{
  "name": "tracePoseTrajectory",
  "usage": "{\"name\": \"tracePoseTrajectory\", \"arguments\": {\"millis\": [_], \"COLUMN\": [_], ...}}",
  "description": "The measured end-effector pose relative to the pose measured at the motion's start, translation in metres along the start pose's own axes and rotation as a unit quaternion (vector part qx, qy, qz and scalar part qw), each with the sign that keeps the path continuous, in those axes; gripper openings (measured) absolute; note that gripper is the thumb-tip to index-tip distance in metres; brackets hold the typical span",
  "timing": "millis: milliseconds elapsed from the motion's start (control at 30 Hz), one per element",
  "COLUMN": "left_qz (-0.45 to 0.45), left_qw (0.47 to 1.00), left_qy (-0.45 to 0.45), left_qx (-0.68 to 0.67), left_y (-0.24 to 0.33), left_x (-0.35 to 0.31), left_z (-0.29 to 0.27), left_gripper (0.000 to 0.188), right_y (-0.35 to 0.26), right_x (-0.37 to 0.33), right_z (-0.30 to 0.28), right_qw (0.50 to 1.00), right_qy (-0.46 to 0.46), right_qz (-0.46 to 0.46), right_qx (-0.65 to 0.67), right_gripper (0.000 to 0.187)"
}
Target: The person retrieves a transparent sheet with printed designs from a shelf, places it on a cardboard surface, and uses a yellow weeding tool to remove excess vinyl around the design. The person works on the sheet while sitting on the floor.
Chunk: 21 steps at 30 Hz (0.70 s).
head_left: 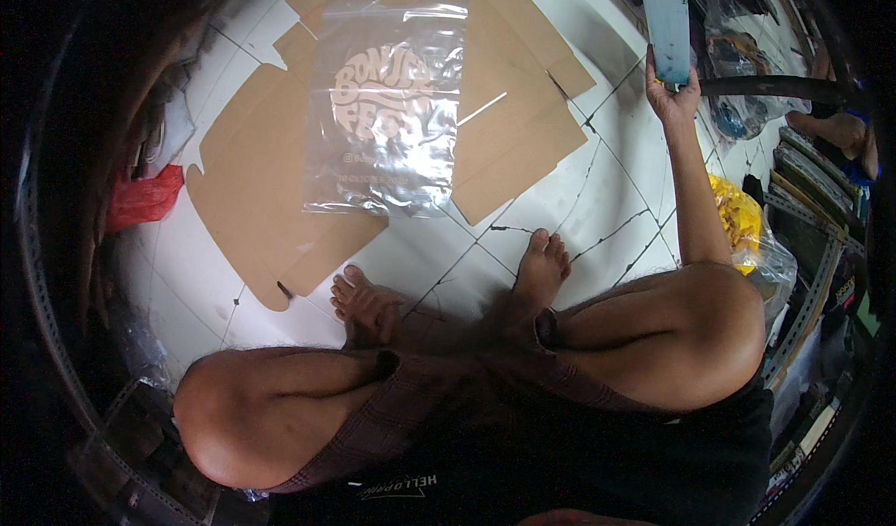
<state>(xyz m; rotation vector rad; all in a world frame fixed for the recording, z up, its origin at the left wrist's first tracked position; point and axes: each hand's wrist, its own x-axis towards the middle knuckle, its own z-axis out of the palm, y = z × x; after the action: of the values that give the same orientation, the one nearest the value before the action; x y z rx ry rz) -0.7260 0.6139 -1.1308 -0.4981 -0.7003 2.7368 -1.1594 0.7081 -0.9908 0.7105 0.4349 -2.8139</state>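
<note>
My right hand (674, 104) reaches out at the far right, its fingers closed on the near end of a long, flat-sided, light-blue object (665, 22) with dark specks. I cannot make out its exact kind. My left hand does not show; a sliver of skin at the bottom edge is too little to tell apart. In front of my feet lies a clear plastic bag (387, 167) with pale round lettering and a bright sheen. Under it spreads an unfolded brown cardboard box (245, 167). A thin white strip (483, 108) rests beside the bag's right edge.
White cracked floor tiles (607, 176) surround the cardboard. A red plastic bag (147, 197) is at the left. Yellow material in a clear bag (737, 223) and a metal rack (805, 288) stand at the right. A dark bar (775, 85) runs near my right hand.
</note>
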Motion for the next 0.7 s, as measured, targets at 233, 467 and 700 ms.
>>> {"name": "tracePoseTrajectory", "arguments": {"millis": [233, 467, 700], "left_qz": [0.052, 0.071, 0.064], "left_qw": [0.991, 0.972, 0.971], "left_qy": [0.102, 0.176, 0.173], "left_qx": [0.074, 0.142, 0.151], "left_y": [-0.005, -0.006, -0.009], "left_x": [0.002, 0.002, 0.005], "left_z": [0.007, 0.032, 0.028], "left_gripper": [0.021, 0.026, 0.033], "right_y": [-0.017, -0.01, -0.003], "right_x": [0.004, 0.005, 0.0], "right_z": [-0.014, -0.012, 0.005], "right_qw": [0.995, 0.998, 0.994], "right_qy": [-0.008, -0.024, -0.027], "right_qz": [-0.067, -0.022, -0.054], "right_qx": [-0.077, -0.047, -0.094], "right_gripper": [0.054, 0.058, 0.052]}}
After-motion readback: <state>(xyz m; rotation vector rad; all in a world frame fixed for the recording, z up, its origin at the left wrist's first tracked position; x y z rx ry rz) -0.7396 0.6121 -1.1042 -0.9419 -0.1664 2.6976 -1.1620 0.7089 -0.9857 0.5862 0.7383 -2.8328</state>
